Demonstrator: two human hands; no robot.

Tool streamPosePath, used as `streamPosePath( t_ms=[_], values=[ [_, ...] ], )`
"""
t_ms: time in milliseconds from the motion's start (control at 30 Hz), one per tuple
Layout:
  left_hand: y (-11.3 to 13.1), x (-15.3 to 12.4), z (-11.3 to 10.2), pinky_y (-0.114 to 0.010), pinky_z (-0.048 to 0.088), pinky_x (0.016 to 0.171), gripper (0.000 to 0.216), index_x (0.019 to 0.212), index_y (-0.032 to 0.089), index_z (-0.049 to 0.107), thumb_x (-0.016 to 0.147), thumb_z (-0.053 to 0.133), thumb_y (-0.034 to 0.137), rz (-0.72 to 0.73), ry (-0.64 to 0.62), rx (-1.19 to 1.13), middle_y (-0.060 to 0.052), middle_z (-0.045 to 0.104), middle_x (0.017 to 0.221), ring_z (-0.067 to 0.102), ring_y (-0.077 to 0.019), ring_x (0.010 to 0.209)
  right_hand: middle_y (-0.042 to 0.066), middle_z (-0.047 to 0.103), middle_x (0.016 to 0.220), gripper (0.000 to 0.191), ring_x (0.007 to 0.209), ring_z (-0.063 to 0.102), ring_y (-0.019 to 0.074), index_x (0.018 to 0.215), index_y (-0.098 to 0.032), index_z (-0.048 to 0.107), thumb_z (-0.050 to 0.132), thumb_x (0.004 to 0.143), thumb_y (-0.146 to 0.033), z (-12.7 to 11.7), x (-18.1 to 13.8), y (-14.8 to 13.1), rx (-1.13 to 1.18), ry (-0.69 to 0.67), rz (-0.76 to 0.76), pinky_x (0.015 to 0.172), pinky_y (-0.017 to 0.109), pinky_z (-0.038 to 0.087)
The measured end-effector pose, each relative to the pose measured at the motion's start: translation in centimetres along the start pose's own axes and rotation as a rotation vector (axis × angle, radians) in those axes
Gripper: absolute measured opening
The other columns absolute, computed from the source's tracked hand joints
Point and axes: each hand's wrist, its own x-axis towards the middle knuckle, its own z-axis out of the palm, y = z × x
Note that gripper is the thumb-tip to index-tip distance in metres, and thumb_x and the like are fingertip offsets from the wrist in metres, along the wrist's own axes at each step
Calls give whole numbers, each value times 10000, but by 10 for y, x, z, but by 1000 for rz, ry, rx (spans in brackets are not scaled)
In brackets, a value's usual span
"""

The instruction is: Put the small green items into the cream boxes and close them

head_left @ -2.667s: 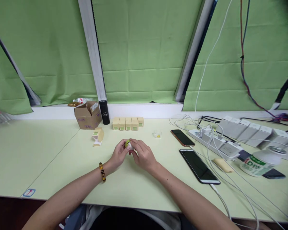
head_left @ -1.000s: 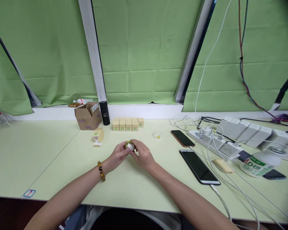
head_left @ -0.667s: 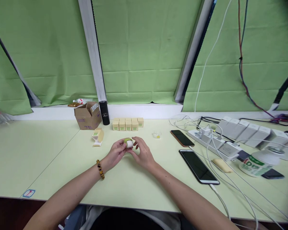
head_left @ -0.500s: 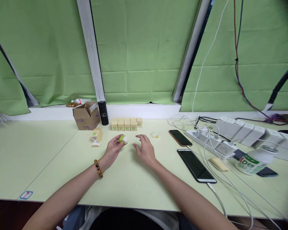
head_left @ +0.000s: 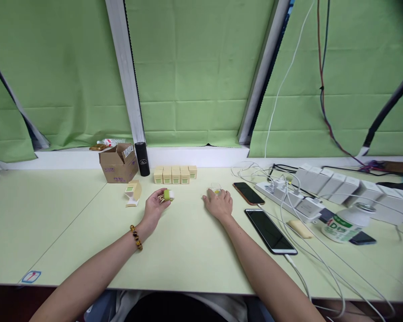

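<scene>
My left hand is closed, its fingers pinching a small green-and-white object whose exact kind I cannot make out. Its white end points to the right. Over the table to the right, my right hand reaches with its fingers spread. Just beyond those fingertips sits a small clear plastic piece with a yellow spot, partly covered by the fingers. Whether they touch it, I cannot tell. An opened small cream carton lies left of my left hand. Several closed small cream boxes stand in a row behind my hands.
An open cardboard box and a black flask stand at the back left. To the right lie two phones with cables, a loaded power strip, a white bottle and several white boxes. Loose white cables cross the right side.
My right hand has moved right and forward to the clear plastic piece. My left hand still holds the green-and-white object, now turned slightly. The whole view has shifted a little.
</scene>
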Motion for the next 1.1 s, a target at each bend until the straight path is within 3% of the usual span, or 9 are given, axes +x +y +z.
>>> streamPosePath(
  t_ms=[100,200,367,533,633,767,933,1100],
  values=[
    [1,-1,1,-363,508,974,598,1195,175,652,654,902,217,10,14,18,-89,727,1149,685,-205,1048,224,534,1329,399,1313,431,394,1320,-230,673,579,980,-416,0,-2,-5,-3,25,-109,1063,542,353],
    [2,1,1,-375,507,993,598,1208,178,651,666,899,230,39,38,31,-89,730,1161,687,-213,1070,196,527,1308,372,1307,433,367,1334,-242,618,582,973,-319,-3,-8,-14,133,26,-293,1070,523,375],
    [-1,4,-3,-412,491,1063,625,1282,169,642,723,882,308,84,72,36,-111,724,1237,680,-234,1136,91,532,1286,394,1236,497,282,1296,-300,458,620,940,-347,-13,-26,-36,689,-220,-540,1053,473,435],
    [-6,5,-4,-448,483,1104,652,1355,163,625,791,844,405,73,86,58,-125,728,1262,685,-239,1151,-11,540,984,519,962,614,204,1217,-334,305,686,907,-500,-14,-41,-55,1299,-487,-460,821,350,512],
    [-8,5,-3,-466,494,1099,664,1352,150,632,796,837,450,62,89,74,-131,740,1231,702,-243,1110,-43,538,906,508,900,653,189,1142,-334,277,636,923,-619,-10,-44,-62,1507,-601,-339,736,306,497],
    [-7,3,-1,-472,507,1083,683,1345,137,635,792,833,485,51,74,96,-141,737,1225,706,-252,1098,-48,558,906,438,839,666,163,1062,-313,266,476,981,-689,-4,-43,-65,1585,-604,-245,688,276,463],
    [-3,0,1,-434,497,1099,647,1344,155,625,809,823,461,88,7,128,-152,690,1330,660,-263,1216,-18,570,1066,483,840,612,142,1055,-316,275,687,918,-527,-7,-46,-62,1499,-520,-371,687,271,478],
    [-1,-4,3,-386,538,1020,587,1311,184,612,801,834,372,140,-65,174,-138,669,1302,660,-248,1189,12,547,1117,548,886,597,164,1173,-307,359,771,815,-340,-11,-53,-65,1327,-395,-377,766,322,522]
  ],
)
